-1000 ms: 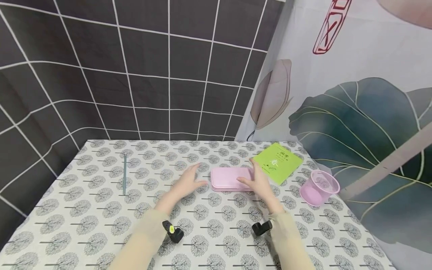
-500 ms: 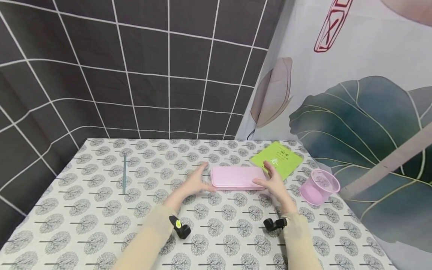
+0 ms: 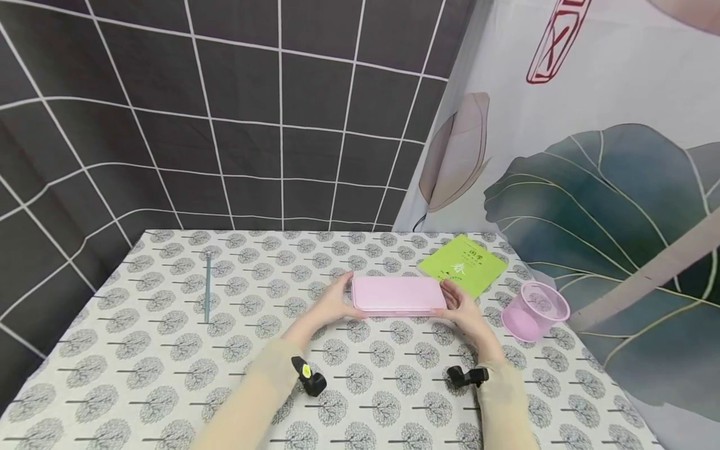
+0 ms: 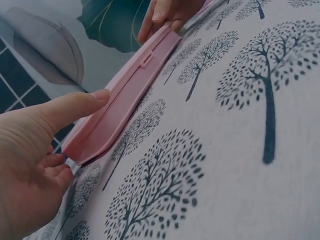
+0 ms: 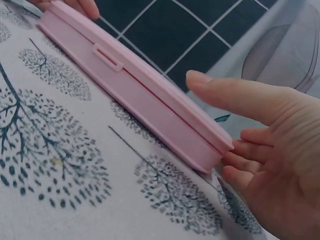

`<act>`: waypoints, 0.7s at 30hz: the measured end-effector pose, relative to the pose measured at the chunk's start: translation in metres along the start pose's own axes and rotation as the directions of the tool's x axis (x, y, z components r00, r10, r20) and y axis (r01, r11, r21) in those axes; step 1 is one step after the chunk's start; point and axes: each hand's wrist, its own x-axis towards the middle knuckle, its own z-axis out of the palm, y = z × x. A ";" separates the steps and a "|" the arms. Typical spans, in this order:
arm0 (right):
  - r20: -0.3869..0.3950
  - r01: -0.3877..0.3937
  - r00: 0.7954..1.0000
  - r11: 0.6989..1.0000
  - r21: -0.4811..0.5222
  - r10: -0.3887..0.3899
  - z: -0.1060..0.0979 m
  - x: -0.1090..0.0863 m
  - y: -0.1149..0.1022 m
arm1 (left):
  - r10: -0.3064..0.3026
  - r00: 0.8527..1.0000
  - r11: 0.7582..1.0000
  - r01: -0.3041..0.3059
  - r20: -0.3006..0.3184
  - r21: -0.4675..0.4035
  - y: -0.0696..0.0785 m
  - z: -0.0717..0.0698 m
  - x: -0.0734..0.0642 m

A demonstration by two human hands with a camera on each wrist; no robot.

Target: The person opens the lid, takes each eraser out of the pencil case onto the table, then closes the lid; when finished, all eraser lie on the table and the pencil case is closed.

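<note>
A pink pencil case lies flat on the patterned cloth in the head view, its long front side facing the person. My left hand holds its left end, thumb along the front edge and fingers round the end. At the opposite end my right hand holds it the same way. In the left wrist view the left thumb lies over the lid's edge. The right wrist view shows a small clasp on the case's front, with the lid down and the right fingers against the end.
A green booklet lies behind the right hand, near the case's right end. Farther right stands a pink translucent cup. A slim grey-green pencil lies at the left. Dark gridded cloth hangs behind the table.
The right hand has slid right along the case to its right end. The left hand has moved right onto the left end. Both have closed in on it; the case stays put.
</note>
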 end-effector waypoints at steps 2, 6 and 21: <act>0.020 -0.016 1.000 0.999 0.043 0.016 0.000 0.000 0.003 | -0.003 1.000 1.000 0.003 0.002 0.004 0.001 0.002 0.001; 0.030 -0.021 0.999 0.997 0.075 0.019 0.002 0.000 0.007 | -0.009 1.000 1.000 0.009 0.009 0.024 0.001 0.005 0.002; -0.013 0.038 0.999 0.998 0.050 -0.038 0.006 0.003 0.014 | 0.025 1.000 0.999 -0.024 -0.006 0.025 -0.006 0.011 0.005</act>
